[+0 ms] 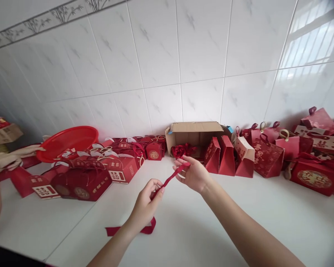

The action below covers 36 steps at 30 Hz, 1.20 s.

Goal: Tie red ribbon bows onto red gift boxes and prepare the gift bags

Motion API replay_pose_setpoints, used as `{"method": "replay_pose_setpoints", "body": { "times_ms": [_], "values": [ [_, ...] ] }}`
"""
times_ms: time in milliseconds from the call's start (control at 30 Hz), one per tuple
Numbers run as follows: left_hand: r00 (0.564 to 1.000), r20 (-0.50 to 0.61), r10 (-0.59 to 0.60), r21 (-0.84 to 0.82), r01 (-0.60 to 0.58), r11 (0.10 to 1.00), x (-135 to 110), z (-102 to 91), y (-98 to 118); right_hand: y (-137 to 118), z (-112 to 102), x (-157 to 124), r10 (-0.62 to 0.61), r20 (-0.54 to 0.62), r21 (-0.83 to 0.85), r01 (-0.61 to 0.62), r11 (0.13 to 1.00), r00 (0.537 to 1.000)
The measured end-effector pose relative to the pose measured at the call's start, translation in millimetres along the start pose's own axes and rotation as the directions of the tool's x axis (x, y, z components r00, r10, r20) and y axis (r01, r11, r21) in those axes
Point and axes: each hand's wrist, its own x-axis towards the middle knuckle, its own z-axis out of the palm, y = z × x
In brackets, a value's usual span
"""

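Observation:
A dark red ribbon (171, 178) stretches between my two hands above the white table. My left hand (148, 203) pinches it between thumb and fingers, and its loose tail lies on the table beneath my left wrist. With the palm turned up, my right hand (194, 174) holds the other end between thumb and fingers. Just beyond my right hand, an open cardboard box (195, 127) lies on its side with a bundle of red ribbon (183, 149) inside. Red triangular gift boxes (226, 155) stand to the right of it.
At the far left, another person's hand (23, 151) is beside a red plastic basin (72, 137). Several red gift boxes (83, 185) crowd the left side, and more gift boxes (313, 176) line the right. A tiled wall (161, 104) closes off the back.

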Motion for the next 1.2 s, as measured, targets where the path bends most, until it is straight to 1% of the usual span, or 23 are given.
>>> {"method": "replay_pose_setpoints", "body": {
  "times_ms": [100, 167, 200, 267, 367, 400, 433, 467, 500, 533, 567, 600, 633, 667, 733, 800, 867, 933, 967, 1000, 1100, 1133, 1200],
  "values": [
    [0.999, -0.036, -0.004, -0.027, 0.003, 1.0, 0, 2.9, 10, 19, 6, 0, 0.059, -0.028, 0.035, -0.058, 0.998, 0.998],
    [1.0, -0.011, -0.013, -0.049, 0.012, 0.999, -4, 4.5, 14, 22, 7, 1, 0.052, -0.049, 0.066, -0.049, 0.997, 0.997],
    [1.0, 0.014, -0.02, -0.059, 0.021, 0.998, -6, 4.3, 14, 18, 7, 1, 0.031, -0.057, 0.084, -0.026, 0.996, 0.998],
    [0.998, 0.058, -0.032, -0.085, 0.036, 0.996, -14, 0.5, 12, 1, 4, -4, -0.042, -0.067, 0.126, 0.05, 0.991, 0.997],
    [0.99, 0.128, -0.063, -0.133, 0.08, 0.988, -26, -14.8, -2, -42, -6, -22, -0.191, -0.067, 0.195, 0.201, 0.96, 0.979],
    [0.985, 0.152, -0.077, -0.135, 0.098, 0.986, -28, -22.5, -9, -58, -11, -30, -0.261, -0.072, 0.225, 0.27, 0.936, 0.963],
    [0.982, 0.166, -0.089, -0.117, 0.109, 0.987, -28, -31.2, -17, -73, -17, -40, -0.365, -0.094, 0.264, 0.376, 0.888, 0.926],
    [0.985, 0.149, -0.089, -0.07, 0.1, 0.992, -27, -41.0, -26, -87, -24, -50, -0.469, -0.123, 0.286, 0.484, 0.827, 0.875],
    [0.993, 0.09, -0.074, 0.023, 0.072, 0.997, -22, -51.5, -36, -99, -31, -60, -0.522, -0.139, 0.299, 0.538, 0.788, 0.841],
    [0.999, -0.01, -0.032, 0.152, 0.033, 0.988, -16, -62.5, -45, -108, -38, -70, -0.561, -0.146, 0.308, 0.576, 0.757, 0.815],
    [0.989, -0.142, 0.042, 0.314, 0.005, 0.95, -7, -73.8, -53, -115, -45, -79, -0.603, -0.145, 0.305, 0.615, 0.727, 0.785],
    [0.954, -0.272, 0.126, 0.489, 0.024, 0.872, 4, -84.8, -60, -120, -50, -87, -0.632, -0.147, 0.283, 0.644, 0.71, 0.761],
    [0.917, -0.361, 0.171, 0.569, 0.071, 0.819, 15, -95.1, -65, -123, -54, -93, -0.661, -0.142, 0.252, 0.672, 0.696, 0.737],
    [0.888, -0.414, 0.2, 0.617, 0.112, 0.779, 27, -104.3, -69, -124, -56, -98, -0.688, -0.13, 0.209, 0.698, 0.685, 0.714],
    [0.851, -0.481, 0.211, 0.661, 0.194, 0.725, 49, -118.0, -73, -122, -54, -104, -0.727, -0.078, 0.095, 0.731, 0.676, 0.682],
    [0.835, -0.515, 0.194, 0.685, 0.264, 0.679, 66, -125.1, -75, -115, -47, -105, -0.741, -0.009, -0.037, 0.74, 0.672, 0.672],
    [0.839, -0.518, 0.166, 0.701, 0.305, 0.644, 75, -127.2, -78, -107, -38, -103, -0.758, 0.043, -0.186, 0.751, 0.634, 0.651],
    [0.858, -0.493, 0.148, 0.719, 0.306, 0.624, 78, -126.8, -83, -98, -30, -98, -0.769, 0.121, -0.344, 0.753, 0.56, 0.627],
    [0.866, -0.48, 0.144, 0.725, 0.299, 0.62, 77, -126.3, -85, -94, -28, -96, -0.758, 0.168, -0.427, 0.74, 0.52, 0.63],
    [0.871, -0.47, 0.143, 0.728, 0.291, 0.62, 75, -125.8, -88, -90, -27, -94, -0.733, 0.209, -0.509, 0.712, 0.484, 0.647],
    [0.886, -0.44, 0.146, 0.723, 0.253, 0.643, 65, -124.6, -96, -82, -28, -87, -0.597, 0.265, -0.736, 0.559, 0.382, 0.757],
    [0.896, -0.416, 0.153, 0.722, 0.223, 0.656, 61, -123.9, -97, -80, -28, -85, -0.55, 0.272, -0.792, 0.509, 0.338, 0.79],
    [0.926, -0.33, 0.183, 0.721, 0.122, 0.683, 50, -120.9, -99, -76, -29, -80, -0.439, 0.289, -0.87, 0.425, 0.252, 0.851]
  ]
}}
